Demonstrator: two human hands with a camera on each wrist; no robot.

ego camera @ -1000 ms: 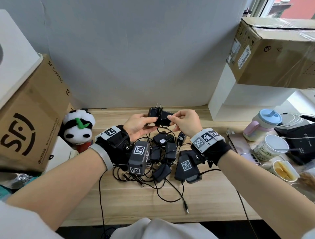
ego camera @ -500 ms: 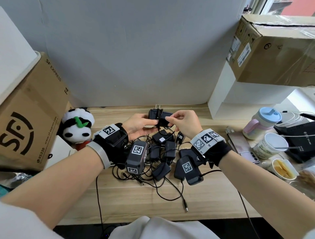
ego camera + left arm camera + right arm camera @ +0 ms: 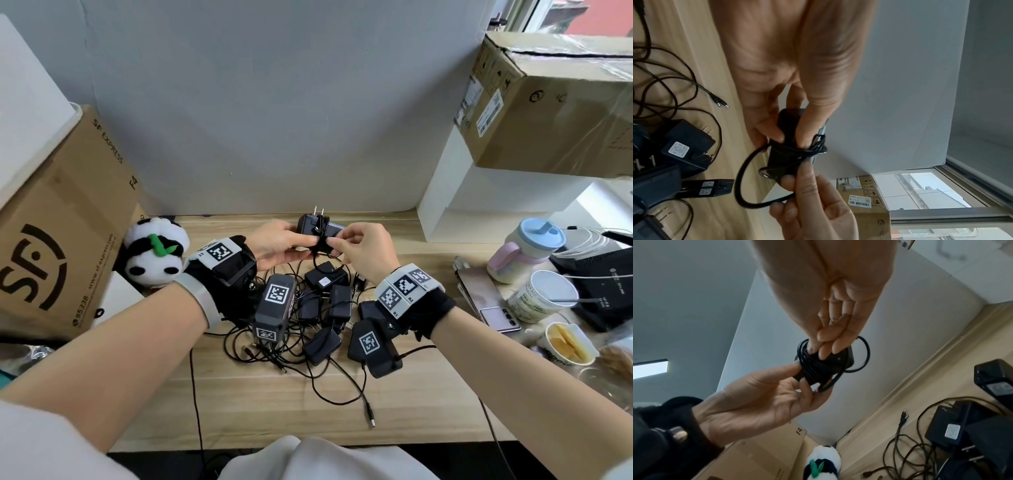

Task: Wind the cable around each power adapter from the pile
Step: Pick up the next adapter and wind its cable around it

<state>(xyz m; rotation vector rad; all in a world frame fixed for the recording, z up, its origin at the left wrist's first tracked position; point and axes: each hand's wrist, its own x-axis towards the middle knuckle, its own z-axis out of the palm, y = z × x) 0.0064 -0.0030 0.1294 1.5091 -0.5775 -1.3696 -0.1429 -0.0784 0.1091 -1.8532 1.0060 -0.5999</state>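
Note:
A black power adapter (image 3: 317, 224) with its prongs pointing up is held above the pile (image 3: 322, 308) of black adapters and tangled cables on the wooden table (image 3: 239, 404). My left hand (image 3: 284, 240) grips the adapter's left end between thumb and fingers (image 3: 777, 129). Several turns of its black cable (image 3: 805, 363) sit round the body. My right hand (image 3: 356, 243) pinches the cable (image 3: 740, 183) against the adapter's right side, with one slack loop (image 3: 866, 353) hanging free. The cable's end is hidden by the fingers.
A panda plush (image 3: 154, 253) and a large cardboard box (image 3: 61, 246) stand at the left. Another box (image 3: 555, 102) sits on a white shelf at the right. Below it are a pink mug (image 3: 524, 250), a paper cup (image 3: 541, 298), a phone (image 3: 486, 301) and a snack cup (image 3: 565, 342).
Both hands have stayed above the pile. My right hand has drawn the cable closer round the adapter, and the adapter now lies more level.

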